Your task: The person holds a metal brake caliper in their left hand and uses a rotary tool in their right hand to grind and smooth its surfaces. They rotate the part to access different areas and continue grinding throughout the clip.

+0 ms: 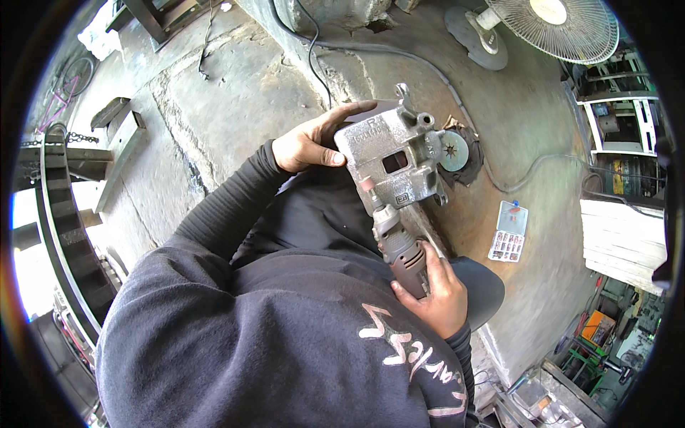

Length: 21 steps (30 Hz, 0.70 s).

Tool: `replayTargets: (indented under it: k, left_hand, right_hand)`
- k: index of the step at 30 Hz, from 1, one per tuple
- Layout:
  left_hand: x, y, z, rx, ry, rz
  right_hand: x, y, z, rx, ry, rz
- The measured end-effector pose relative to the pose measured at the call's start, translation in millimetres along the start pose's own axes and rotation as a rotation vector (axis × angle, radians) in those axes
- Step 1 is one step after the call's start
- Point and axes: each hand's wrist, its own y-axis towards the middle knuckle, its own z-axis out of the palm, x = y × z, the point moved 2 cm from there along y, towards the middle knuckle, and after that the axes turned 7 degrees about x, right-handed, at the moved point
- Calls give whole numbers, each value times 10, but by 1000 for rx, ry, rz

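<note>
My left hand (312,145) grips the left edge of a grey cast-metal brake caliper (367,146), thumb on its face and fingers along the upper edge. A rectangular window opens through the caliper's middle. In my right hand (441,296) is a dark rotary tool (401,250), its body pointing up and left. A small pinkish grinding stone (367,184) at the tool's tip meets the lower left part of the caliper's face or hovers just over it; I cannot tell which. Whether the stone is spinning does not show.
Right of the caliper, a round greenish disc (453,151) lies on dark cloth on the concrete floor. An open clear case (508,239) of small bits sits farther right. A pedestal fan (549,25) stands at the far right, and a cable (428,64) runs across the floor.
</note>
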Motion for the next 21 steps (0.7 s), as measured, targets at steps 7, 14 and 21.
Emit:
replayTargets:
  k: [7,14,21]
  left_hand:
    - [143,21,-76,-160,-7,97]
    - [197,63,-81,-476,6,90]
    - [171,81,-89,-627,70,92]
  right_hand:
    - [-135,-83,67,-107,-3,-11]
    - [-151,-133,60,-113,-14,22]
    - [-179,-159,48,-87,-16,16]
